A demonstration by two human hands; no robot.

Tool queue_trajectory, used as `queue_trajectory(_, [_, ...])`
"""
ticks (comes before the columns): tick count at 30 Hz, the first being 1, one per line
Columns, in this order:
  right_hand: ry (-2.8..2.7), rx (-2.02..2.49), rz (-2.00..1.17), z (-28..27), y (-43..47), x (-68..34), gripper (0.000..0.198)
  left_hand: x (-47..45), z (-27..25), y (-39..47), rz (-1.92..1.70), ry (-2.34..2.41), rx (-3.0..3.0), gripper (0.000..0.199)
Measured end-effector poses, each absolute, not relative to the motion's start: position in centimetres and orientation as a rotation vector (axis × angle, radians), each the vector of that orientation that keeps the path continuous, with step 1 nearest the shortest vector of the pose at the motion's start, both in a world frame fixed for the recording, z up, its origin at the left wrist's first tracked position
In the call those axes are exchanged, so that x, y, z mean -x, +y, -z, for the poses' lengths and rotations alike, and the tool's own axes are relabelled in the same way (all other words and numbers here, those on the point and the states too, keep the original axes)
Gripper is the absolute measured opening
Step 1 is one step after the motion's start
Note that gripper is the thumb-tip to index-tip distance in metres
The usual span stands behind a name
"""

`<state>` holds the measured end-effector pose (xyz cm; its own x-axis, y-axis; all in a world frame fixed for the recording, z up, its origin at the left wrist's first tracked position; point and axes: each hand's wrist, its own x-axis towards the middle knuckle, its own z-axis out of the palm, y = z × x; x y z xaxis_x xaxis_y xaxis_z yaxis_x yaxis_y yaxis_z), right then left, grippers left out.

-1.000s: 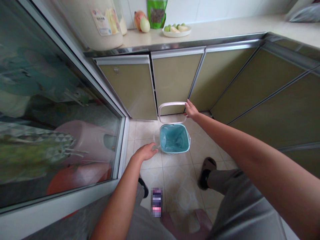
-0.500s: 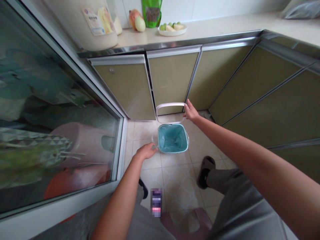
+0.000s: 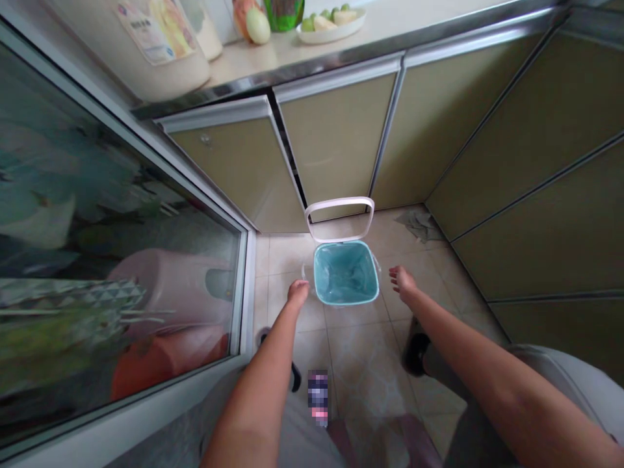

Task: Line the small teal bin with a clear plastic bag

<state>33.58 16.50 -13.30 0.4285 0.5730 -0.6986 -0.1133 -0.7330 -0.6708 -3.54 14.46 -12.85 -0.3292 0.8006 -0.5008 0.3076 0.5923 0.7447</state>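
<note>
A blue-green trash bin (image 3: 347,302) stands on the tiled floor, its pale pink frame-shaped lid ring (image 3: 340,201) tilted up at the back. A thin clear trash bag (image 3: 344,273) lines the inside, and loose bits of it hang over both sides. Left of the bin, my left hand (image 3: 298,292) is closed on a thin clear strip of the bag that sticks up past the fingers. To the right, my right hand (image 3: 403,283) is held apart from the bin, fingers spread and with nothing in them.
Cabinet doors (image 3: 336,136) stand behind the bin, the left one slightly ajar. A glass sliding door (image 3: 244,286) borders the left side. A grey cloth (image 3: 420,224) lies in the floor corner. The counter holds a plate of fruit (image 3: 331,32) and a large jar (image 3: 146,58).
My right hand has let go of the pink ring and moved down and right, beside the bin. The ring stays raised. My left hand stays at the bin's left side.
</note>
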Motion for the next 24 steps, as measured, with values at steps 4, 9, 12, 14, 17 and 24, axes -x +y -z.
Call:
queue_trajectory(4, [-0.205,1.885,-1.585,14.6,16.2,-33.8,0.040,2.7,13.7,15.3,-0.659,1.910,-0.671,0.045])
queue_trajectory(9, [-0.238,1.783,-1.794,13.8,16.9,-32.5,0.029,1.8,13.3,15.7,-0.872,1.746,-0.327,0.076])
queue_trajectory(12, [-0.326,1.837,-1.754,12.7,16.9,-31.8,0.020,1.6,11.8,15.8,-0.916,1.759,-0.318,0.067])
queue_trajectory(14, [-0.373,1.879,-1.615,11.4,16.9,-31.7,0.018,1.6,10.6,15.9,-0.932,1.746,-0.358,0.054])
queue_trajectory(17, [-0.487,1.885,-1.420,8.9,16.9,-32.1,0.017,1.4,8.5,15.5,-0.997,1.686,-0.458,0.039])
queue_trajectory(24, [-0.850,1.687,-1.275,2.2,15.5,-31.7,0.024,0.9,3.3,13.7,-1.157,1.657,-0.838,0.046])
